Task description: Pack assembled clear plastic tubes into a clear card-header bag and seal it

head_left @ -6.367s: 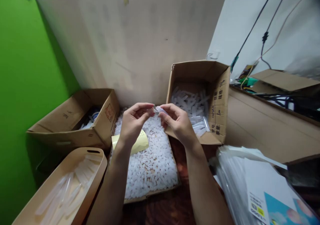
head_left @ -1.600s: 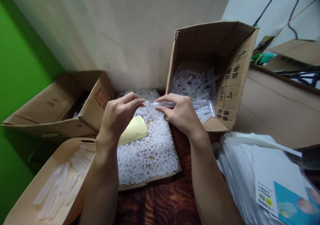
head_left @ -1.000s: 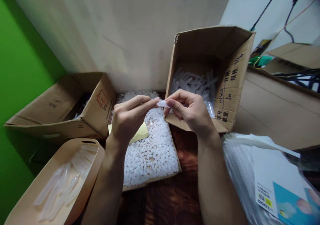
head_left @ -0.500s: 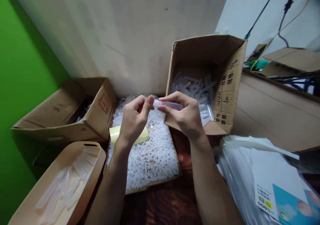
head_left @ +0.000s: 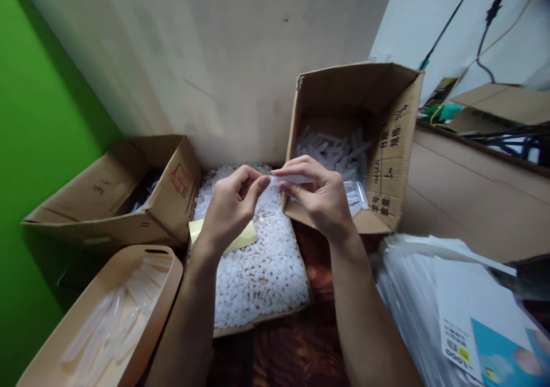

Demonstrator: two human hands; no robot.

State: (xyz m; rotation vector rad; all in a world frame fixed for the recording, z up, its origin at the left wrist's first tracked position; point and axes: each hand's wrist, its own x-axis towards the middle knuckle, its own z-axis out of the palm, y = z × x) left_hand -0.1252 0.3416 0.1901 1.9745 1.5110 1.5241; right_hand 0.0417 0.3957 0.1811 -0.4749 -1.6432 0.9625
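Observation:
A slim translucent plastic tube [head_left: 294, 179] lies level between my two hands, above a cardboard tray [head_left: 253, 323] covered with small white plastic pieces [head_left: 275, 261]. My right hand [head_left: 320, 192] is closed round the tube's body, thumb below and fingers above. At the tube's left end, the thumb and forefinger of my left hand [head_left: 238, 198] are pinched together. Whether a small piece sits between those fingertips is hidden. Under my left wrist, a yellow paper slip [head_left: 244, 237] rests on the white pieces.
More tubes [head_left: 335, 152] fill a tipped carton [head_left: 393, 146] at the right. An open carton [head_left: 107, 218] stands left, behind a peach plastic basket [head_left: 169, 278] holding several tubes. Clear plastic bags [head_left: 408, 284] are stacked at the lower right. A wall rises behind the tray.
My hands have drawn slightly closer, and less of the tube's left end shows between them. The right fingers now cover more of the tube. The surroundings stay as they were.

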